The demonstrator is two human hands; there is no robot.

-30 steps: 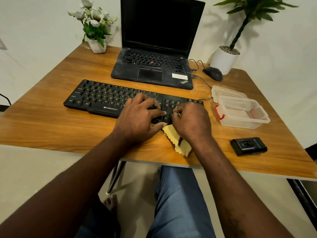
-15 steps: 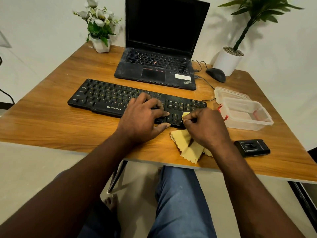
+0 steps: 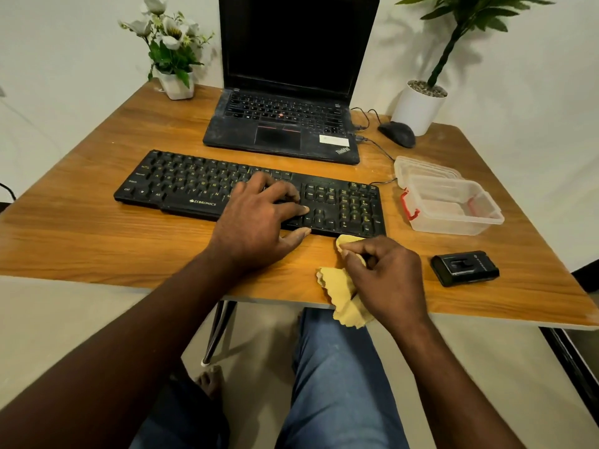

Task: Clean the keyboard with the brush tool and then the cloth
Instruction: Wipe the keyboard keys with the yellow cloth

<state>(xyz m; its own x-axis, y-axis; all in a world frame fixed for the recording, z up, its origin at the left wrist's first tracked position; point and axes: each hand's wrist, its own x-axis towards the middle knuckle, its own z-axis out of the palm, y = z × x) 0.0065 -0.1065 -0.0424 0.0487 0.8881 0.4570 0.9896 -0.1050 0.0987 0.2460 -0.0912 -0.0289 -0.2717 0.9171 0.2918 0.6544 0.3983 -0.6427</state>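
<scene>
The left hand (image 3: 259, 218) lies palm down on the keyboard (image 3: 194, 186), its forearm reaching in from the lower left; its fingers (image 3: 291, 207) are straight and spread over the keys left of the arrow block, holding nothing, and the thumb points right along the keyboard's front edge; the right hand (image 3: 385, 277) sits knuckles up on the table (image 3: 81, 241), just in front of the keyboard's right end, its forearm coming up from the lower right; its fingers (image 3: 351, 254) are curled, thumb and forefinger pinching a fold of the yellow cloth (image 3: 340, 286); the pinched fold rises ahead of these fingers, at the keyboard's front edge below the number pad, though whether it touches cannot be told; the rest of the cloth trails back under the palm and hangs over the table's near edge; the keyboard itself lies flat, stretching well to the left of the left fingers; a small black tool (image 3: 465, 268) lies on the table to the right of the right fingers, apart from them; a clear plastic box (image 3: 453, 209) stands beyond it, right of the keyboard; an open laptop (image 3: 291, 92) with a dark screen stands beyond the left fingers.
</scene>
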